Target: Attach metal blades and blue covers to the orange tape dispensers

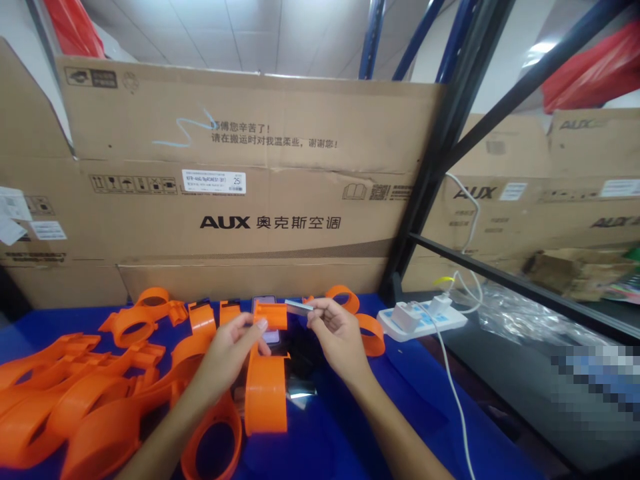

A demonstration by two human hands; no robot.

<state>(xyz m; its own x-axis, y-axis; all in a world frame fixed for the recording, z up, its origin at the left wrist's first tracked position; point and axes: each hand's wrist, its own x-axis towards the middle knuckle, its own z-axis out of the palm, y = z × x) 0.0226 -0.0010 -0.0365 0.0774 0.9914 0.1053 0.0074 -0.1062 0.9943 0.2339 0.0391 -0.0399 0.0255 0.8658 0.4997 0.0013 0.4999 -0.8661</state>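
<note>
My left hand (235,350) is closed around an orange plastic part (267,373), a curved band with a block at its top, held upright over the blue table. My right hand (336,333) pinches a small thin grey strip (299,305) between thumb and fingers, right beside the top of the orange part. A dark object (300,357) lies on the table under both hands; I cannot make out what it is.
Several more orange ring-shaped parts (75,393) are heaped at the left of the blue table (320,440), others lie behind the hands. A white power strip (425,319) with plugs and a cable sits at the right. Big AUX cardboard boxes (250,200) and a dark shelf frame (430,167) stand behind.
</note>
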